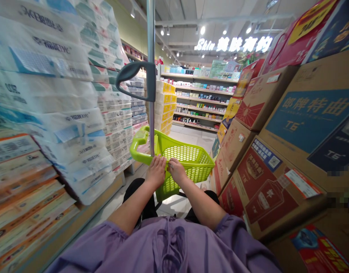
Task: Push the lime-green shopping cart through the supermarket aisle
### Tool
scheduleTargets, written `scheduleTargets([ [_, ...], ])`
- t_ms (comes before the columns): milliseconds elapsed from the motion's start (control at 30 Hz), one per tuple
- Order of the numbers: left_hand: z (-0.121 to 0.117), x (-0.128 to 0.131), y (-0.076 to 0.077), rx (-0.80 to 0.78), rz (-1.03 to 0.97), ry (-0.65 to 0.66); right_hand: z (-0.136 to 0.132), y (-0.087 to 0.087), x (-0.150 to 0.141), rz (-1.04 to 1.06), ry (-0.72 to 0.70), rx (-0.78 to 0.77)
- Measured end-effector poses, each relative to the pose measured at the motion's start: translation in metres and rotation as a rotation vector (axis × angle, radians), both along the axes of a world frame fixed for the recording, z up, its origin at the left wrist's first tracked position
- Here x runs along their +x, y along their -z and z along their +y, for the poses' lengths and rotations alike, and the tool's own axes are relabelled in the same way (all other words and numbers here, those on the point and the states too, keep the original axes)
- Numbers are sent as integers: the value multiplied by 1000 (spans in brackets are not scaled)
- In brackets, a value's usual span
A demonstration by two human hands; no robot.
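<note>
A lime-green plastic shopping basket (188, 175) with lattice sides stands right in front of me, above the floor. My left hand (156, 171) lies over its near rim with the fingers curled across the edge, close to the metal pole (152, 121). Just to the right, my right hand (177, 170) grips the same rim, its fingertips hidden behind the edge. A grey loop handle (137, 81) sits higher on the pole, touched by neither hand. The basket's looped green handle (137, 146) sticks out at the left.
Tall stacks of wrapped tissue packs (69, 91) line the left side. Cardboard cartons (279, 182) are piled close along the right. Between them the tiled floor (187, 132) leads to shelves of small goods (202, 98) under a lit sign (233, 44).
</note>
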State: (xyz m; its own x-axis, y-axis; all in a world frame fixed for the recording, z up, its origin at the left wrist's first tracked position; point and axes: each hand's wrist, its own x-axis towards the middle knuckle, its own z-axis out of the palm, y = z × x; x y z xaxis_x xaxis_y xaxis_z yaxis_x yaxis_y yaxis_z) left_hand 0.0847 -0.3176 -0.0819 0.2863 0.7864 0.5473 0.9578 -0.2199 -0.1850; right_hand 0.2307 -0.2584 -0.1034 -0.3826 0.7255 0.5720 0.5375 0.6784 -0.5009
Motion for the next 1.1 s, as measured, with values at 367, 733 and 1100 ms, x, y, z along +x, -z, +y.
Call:
scheduleTargets([
  [367, 0, 0, 2, -4, 39, -14, -6, 3, 0, 135, 56, 26],
  [733, -2, 3, 5, -16, 31, -22, -11, 2, -5, 157, 10, 33],
  [1100, 0, 0, 4, 0, 39, 9, 12, 24, 53, 82, 145, -51],
])
